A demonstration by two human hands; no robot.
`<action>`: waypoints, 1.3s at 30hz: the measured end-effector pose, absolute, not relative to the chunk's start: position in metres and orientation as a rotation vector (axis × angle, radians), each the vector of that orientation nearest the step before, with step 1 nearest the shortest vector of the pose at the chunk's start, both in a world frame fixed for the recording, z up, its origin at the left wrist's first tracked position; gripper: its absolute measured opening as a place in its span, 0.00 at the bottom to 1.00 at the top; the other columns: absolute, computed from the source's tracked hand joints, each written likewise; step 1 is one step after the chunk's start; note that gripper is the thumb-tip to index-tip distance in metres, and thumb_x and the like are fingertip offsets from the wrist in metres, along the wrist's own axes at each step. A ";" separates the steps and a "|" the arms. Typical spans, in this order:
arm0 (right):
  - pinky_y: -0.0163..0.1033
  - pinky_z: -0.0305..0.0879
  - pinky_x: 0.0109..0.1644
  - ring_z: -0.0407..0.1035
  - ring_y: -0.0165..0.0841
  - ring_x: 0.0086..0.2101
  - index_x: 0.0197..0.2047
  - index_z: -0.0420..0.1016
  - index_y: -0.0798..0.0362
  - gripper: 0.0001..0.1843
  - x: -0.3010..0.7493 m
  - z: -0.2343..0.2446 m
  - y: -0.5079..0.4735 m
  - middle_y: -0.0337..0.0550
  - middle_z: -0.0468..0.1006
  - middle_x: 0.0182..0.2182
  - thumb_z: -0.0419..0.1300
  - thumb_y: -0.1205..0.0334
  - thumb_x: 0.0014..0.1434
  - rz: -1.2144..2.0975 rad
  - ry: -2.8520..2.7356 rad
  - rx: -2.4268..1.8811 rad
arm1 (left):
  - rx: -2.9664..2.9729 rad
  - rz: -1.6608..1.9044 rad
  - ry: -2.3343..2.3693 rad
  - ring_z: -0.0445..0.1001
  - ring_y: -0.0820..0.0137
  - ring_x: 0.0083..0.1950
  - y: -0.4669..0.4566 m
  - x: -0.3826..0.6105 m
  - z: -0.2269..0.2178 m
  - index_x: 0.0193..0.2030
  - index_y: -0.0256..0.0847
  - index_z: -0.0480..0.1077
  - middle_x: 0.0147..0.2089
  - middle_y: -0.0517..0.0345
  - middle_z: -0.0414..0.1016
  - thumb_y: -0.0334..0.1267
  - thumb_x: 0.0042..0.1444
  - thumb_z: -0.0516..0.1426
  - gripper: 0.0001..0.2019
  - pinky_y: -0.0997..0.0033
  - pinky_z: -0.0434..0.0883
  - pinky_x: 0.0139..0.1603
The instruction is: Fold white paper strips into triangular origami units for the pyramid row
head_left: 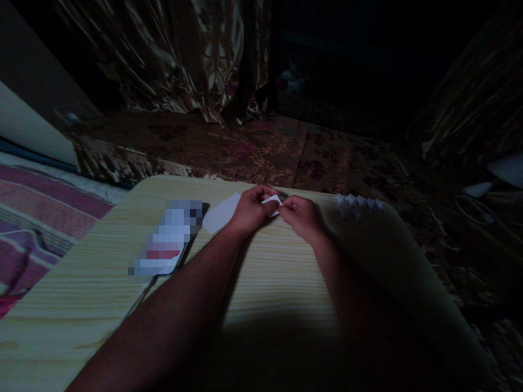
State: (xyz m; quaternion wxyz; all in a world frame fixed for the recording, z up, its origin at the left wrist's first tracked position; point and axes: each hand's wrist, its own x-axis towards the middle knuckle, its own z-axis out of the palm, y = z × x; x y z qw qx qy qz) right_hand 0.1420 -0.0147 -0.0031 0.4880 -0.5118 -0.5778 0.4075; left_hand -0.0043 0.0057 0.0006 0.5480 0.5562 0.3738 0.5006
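A small piece of folded white paper [274, 200] is pinched in my left hand [252, 209], the thumb lying on top of it. At its right edge, the closed fingertips of my right hand [300, 213] grip the same paper. Just left of my left hand, a flat white sheet [222, 213] lies on the table. Several small folded paper stars [358, 203] sit in a cluster to the right of my right hand, in dim light.
The pale wooden table [281, 288] has rounded corners. A phone [167, 237], blurred by pixels, lies at the left with a cable under it. A striped bed cover [44, 201] is on the left, patterned curtains [196, 54] behind, and a white cable [474, 209] on the right.
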 end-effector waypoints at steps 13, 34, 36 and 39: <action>0.31 0.54 0.23 0.58 0.24 0.18 0.27 0.70 0.54 0.09 0.145 0.003 -0.016 0.32 0.66 0.15 0.62 0.58 0.47 1.013 -1.297 -1.244 | 1.455 1.110 0.953 0.64 0.77 0.25 0.005 -0.006 0.002 0.30 0.35 0.72 0.25 0.61 0.70 0.38 0.46 0.60 0.07 0.77 0.60 0.26; 0.30 0.60 0.23 0.67 0.26 0.22 0.34 0.70 0.55 0.11 0.150 -0.003 -0.013 0.36 0.74 0.22 0.64 0.61 0.47 1.168 -1.322 -1.021 | 1.290 1.054 0.882 0.59 0.78 0.20 0.006 -0.009 0.005 0.25 0.36 0.67 0.20 0.64 0.65 0.39 0.46 0.61 0.09 0.75 0.55 0.22; 0.30 0.61 0.23 0.67 0.25 0.21 0.34 0.70 0.55 0.10 0.150 -0.003 -0.013 0.35 0.74 0.21 0.64 0.62 0.47 1.166 -1.320 -1.007 | 1.281 1.042 0.866 0.59 0.79 0.20 0.007 -0.010 0.004 0.25 0.36 0.67 0.20 0.64 0.65 0.39 0.46 0.61 0.09 0.75 0.55 0.22; 0.30 0.61 0.23 0.67 0.25 0.21 0.35 0.71 0.54 0.11 0.149 -0.003 -0.013 0.35 0.73 0.21 0.64 0.62 0.48 1.157 -1.322 -0.973 | 1.271 1.026 0.849 0.58 0.79 0.20 0.008 -0.011 0.004 0.25 0.36 0.67 0.19 0.64 0.65 0.39 0.46 0.61 0.09 0.75 0.54 0.22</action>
